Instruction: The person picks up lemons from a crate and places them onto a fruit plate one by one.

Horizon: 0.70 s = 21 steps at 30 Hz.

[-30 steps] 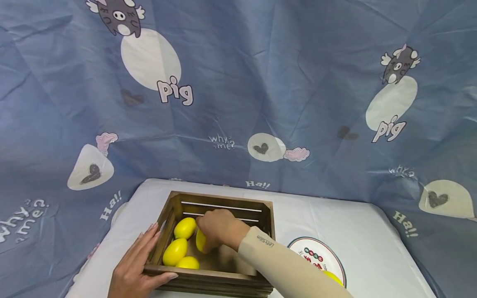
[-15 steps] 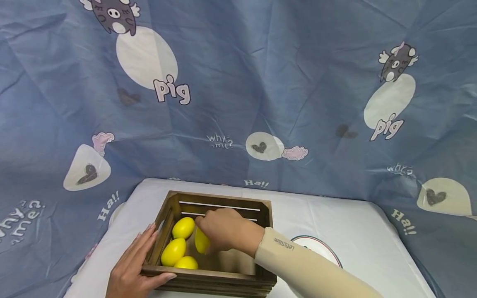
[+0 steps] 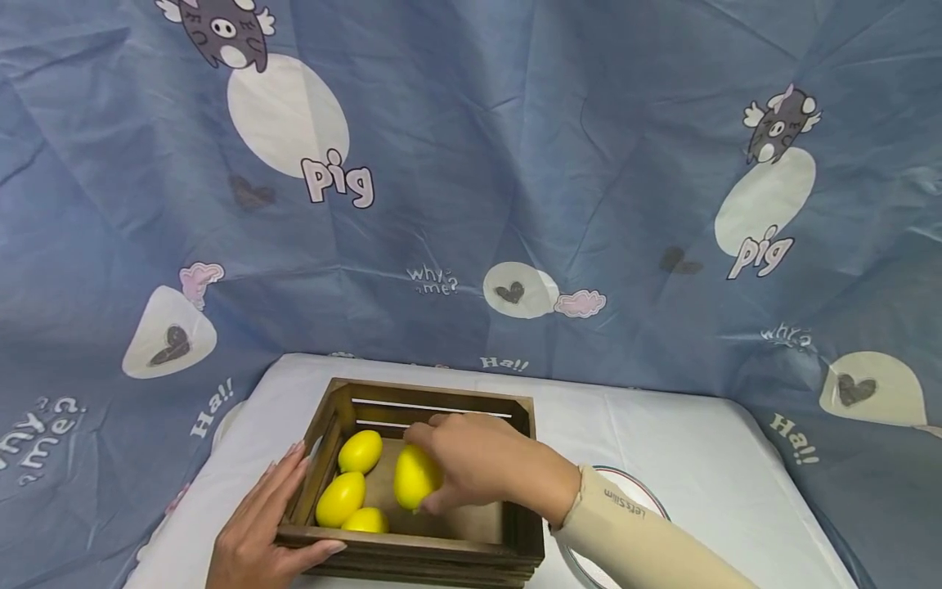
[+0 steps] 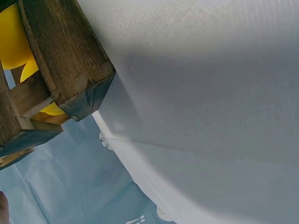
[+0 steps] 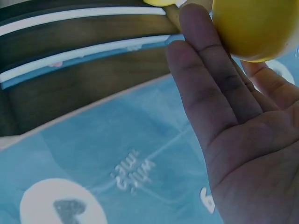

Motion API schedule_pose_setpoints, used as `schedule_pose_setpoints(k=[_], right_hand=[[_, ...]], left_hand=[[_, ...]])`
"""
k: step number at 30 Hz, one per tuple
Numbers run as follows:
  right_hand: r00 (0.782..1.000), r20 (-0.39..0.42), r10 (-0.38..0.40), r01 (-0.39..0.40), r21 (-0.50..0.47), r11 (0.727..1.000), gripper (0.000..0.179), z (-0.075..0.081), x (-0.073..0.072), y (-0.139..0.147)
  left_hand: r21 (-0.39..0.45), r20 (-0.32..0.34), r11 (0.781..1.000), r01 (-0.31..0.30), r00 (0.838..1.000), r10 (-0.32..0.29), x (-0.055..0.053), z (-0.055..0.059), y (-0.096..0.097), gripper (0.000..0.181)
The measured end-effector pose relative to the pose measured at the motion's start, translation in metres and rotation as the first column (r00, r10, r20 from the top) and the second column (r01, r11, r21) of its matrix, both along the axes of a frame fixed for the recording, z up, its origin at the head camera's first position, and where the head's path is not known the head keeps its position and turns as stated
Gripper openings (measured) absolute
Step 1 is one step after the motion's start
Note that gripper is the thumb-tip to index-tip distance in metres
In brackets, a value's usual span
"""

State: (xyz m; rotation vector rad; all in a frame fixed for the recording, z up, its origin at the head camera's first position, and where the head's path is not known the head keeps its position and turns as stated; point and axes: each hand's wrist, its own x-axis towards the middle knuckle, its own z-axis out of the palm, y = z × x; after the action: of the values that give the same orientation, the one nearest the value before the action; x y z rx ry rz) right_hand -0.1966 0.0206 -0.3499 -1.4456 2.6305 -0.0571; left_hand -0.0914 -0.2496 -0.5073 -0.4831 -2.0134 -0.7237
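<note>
A white table (image 3: 699,466) reached back to a creased blue curtain (image 3: 456,188), which hung behind its far edge and on past both far corners. Above the far left corner it bore a grey pig (image 3: 225,37) over a white oval (image 3: 283,110); above the far right, a second pig (image 3: 778,127). Over the middle of the far edge came "why me?" (image 3: 432,280), a heart (image 3: 509,292) and a pink cloud (image 3: 581,303), with "Ha!!" (image 3: 504,363) close to that edge

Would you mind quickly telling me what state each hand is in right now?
Left hand: open, resting on the near left corner of the wooden crate.
Right hand: holding a yellow lemon.
</note>
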Motion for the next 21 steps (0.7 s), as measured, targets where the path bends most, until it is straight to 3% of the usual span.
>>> schedule_pose_setpoints(k=[9,15,21], right_hand=[[0.998,0.033,-0.051,0.055,-0.115,0.992,0.069,0.015,0.0,0.039],[0.996,0.044,-0.084,0.091,-0.199,0.976,0.068,0.022,0.01,0.07],[0.994,0.076,-0.082,0.101,-0.284,0.953,0.068,0.02,0.022,0.1]], left_hand=[[0.006,-0.004,1.0,0.012,1.0,-0.012,-0.001,0.0,0.001,0.099],[-0.002,-0.006,1.0,0.012,1.0,-0.012,-0.002,0.001,0.0,0.1],[-0.003,0.013,1.0,0.009,1.0,-0.009,0.0,-0.001,-0.001,0.1]])
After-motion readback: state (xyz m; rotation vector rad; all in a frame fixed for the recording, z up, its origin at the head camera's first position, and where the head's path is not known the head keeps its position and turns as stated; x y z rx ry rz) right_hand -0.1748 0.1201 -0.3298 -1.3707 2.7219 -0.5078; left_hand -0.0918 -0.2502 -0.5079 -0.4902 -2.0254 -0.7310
